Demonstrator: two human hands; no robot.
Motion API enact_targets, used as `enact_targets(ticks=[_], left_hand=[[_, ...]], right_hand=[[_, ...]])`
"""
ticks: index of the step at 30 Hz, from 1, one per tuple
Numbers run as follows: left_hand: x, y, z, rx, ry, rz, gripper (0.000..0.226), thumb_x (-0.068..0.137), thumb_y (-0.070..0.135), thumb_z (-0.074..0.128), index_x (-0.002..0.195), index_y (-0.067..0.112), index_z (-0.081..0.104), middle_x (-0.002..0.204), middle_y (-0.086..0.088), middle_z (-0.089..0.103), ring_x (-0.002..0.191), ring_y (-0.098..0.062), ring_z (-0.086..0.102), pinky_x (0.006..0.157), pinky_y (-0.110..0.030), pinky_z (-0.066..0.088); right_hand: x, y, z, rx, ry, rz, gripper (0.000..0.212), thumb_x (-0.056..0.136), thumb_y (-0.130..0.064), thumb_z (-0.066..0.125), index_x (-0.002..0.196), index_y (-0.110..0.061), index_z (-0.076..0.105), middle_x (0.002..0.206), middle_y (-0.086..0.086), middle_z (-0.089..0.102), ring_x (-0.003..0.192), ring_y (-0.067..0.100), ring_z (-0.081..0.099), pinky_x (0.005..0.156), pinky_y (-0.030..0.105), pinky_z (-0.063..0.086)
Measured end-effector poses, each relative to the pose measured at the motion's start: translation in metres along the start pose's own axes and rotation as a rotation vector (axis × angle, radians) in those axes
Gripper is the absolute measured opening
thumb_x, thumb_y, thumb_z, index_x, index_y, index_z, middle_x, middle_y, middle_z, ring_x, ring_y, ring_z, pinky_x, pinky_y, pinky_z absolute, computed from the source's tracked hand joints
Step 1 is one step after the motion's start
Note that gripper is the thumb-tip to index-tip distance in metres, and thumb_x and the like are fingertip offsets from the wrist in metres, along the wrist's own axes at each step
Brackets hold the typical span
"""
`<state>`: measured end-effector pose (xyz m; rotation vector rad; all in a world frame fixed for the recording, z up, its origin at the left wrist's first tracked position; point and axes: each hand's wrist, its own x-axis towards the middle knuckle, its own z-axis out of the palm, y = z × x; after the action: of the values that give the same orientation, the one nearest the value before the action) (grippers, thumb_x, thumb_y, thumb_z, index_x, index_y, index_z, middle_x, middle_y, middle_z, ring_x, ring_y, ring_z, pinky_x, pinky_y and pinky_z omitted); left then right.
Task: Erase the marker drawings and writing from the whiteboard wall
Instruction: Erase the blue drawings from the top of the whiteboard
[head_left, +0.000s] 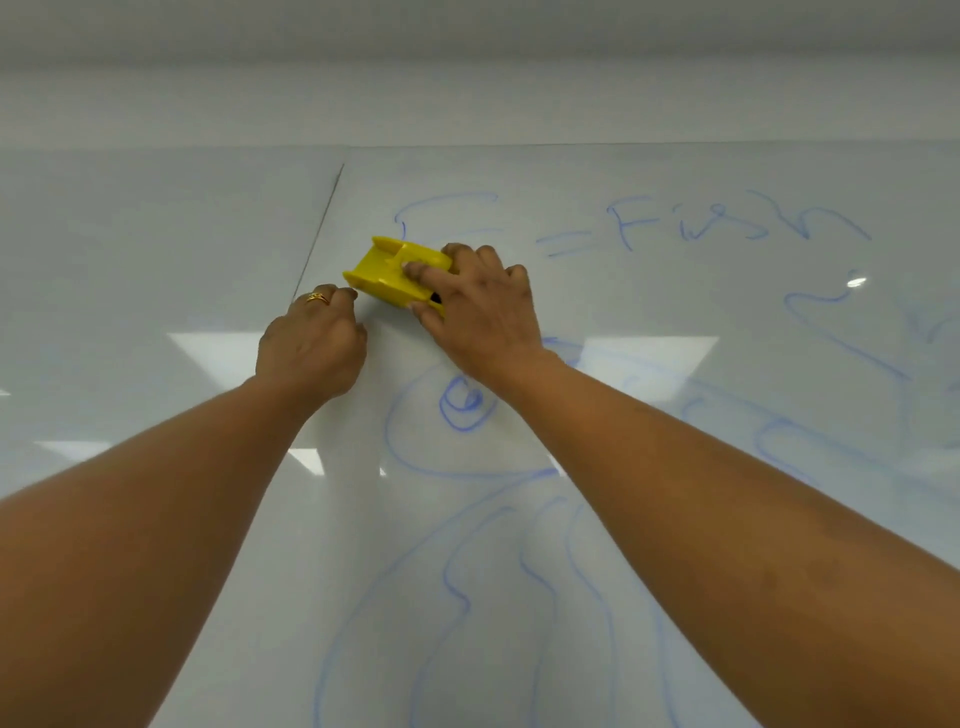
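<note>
Whiteboard wall (156, 234), glossy and pale grey, fills the view; a thin dark panel seam (319, 228) runs down it at upper left. A yellow eraser (397, 273) lies flat against the board just right of the seam. The right hand (478, 306) grips it, fingers curled over its top and thumb at its lower edge. The left hand (311, 343), bearing a gold ring (318, 298), sits just beside the eraser, its fingers curled inward with nothing seen in them.

Blue marker writing (727, 223), reading roughly "= Fish", lies to the right of the eraser. A faint partial stroke (447, 202) sits above it. A large looping blue drawing (462, 405) with a ringed eye spreads below. The right forearm (701, 493) crosses this drawing and hides part of it. Bright reflected light panels (649, 353) wash out some lines. Strokes at the right edge (841, 332) are blurred and cut off.
</note>
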<state>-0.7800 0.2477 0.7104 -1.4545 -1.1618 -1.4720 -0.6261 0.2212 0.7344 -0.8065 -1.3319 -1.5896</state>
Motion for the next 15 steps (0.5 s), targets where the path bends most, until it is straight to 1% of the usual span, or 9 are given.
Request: enact_targets(ticks=[3,6,10,12,15], left_hand=[[0.01,-0.011,0.006,-0.028,0.022,-0.029,0.039,0.099,0.017,0.036,0.133,0.0,0.041,0.138,-0.017,0.04,0.126,-0.035,0.037,0.094,-0.047,0.036],[0.02,-0.02,0.016,-0.097,0.044,-0.027,0.04,0.099,0.019,0.036,0.133,-0.001,0.04,0.139,-0.018,0.039,0.129,-0.034,0.035,0.1,-0.045,0.033],[0.031,-0.02,0.023,-0.158,0.074,-0.006,0.047,0.101,0.024,0.033,0.143,0.003,0.03,0.152,-0.015,0.024,0.142,-0.028,0.018,0.113,-0.041,0.018],[0.034,-0.019,0.027,-0.172,0.086,0.01,0.049,0.101,0.025,0.031,0.146,0.005,0.026,0.155,-0.013,0.019,0.144,-0.025,0.012,0.115,-0.039,0.013],[0.035,-0.02,0.035,-0.204,0.115,0.014,0.049,0.102,0.026,0.028,0.147,0.007,0.023,0.156,-0.011,0.017,0.145,-0.022,0.01,0.116,-0.036,0.007]], right_hand=[[0.01,-0.015,0.01,-0.005,-0.005,-0.014,0.041,0.095,-0.043,0.04,0.136,-0.035,0.041,0.138,0.003,0.04,0.122,0.024,0.038,0.091,0.038,0.033],[0.018,-0.022,0.019,-0.008,-0.034,0.012,0.041,0.095,-0.042,0.04,0.136,-0.035,0.041,0.135,0.004,0.041,0.121,0.024,0.039,0.091,0.039,0.034],[0.031,-0.023,0.024,0.044,-0.058,0.105,0.04,0.095,-0.042,0.041,0.135,-0.033,0.042,0.131,0.005,0.044,0.12,0.025,0.041,0.09,0.04,0.036],[0.039,-0.022,0.025,0.051,-0.065,0.138,0.04,0.095,-0.041,0.041,0.134,-0.033,0.043,0.129,0.006,0.045,0.12,0.026,0.041,0.091,0.041,0.036],[0.049,-0.011,0.025,0.037,-0.078,0.19,0.04,0.095,-0.04,0.042,0.134,-0.031,0.044,0.128,0.008,0.044,0.12,0.028,0.041,0.094,0.042,0.036]])
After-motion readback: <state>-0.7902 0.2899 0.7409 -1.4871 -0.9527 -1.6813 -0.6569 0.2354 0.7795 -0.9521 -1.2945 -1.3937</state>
